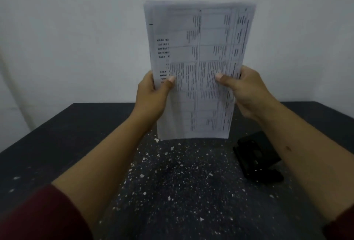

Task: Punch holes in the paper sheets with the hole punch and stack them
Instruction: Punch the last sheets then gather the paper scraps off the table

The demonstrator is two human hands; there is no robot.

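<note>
Both hands, the left hand (pixel 153 94) and the right hand (pixel 247 90), grasp the white printed paper sheets (pixel 197 63) upright, lower edge on the dark speckled surface (pixel 182 182) near its middle, probably to align them. The black metal hole punch (pixel 256 159) waits toward the right edge.

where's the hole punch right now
The black hole punch sits on the dark table, right of centre, below the right hand and beside the upright paper sheets.
</note>
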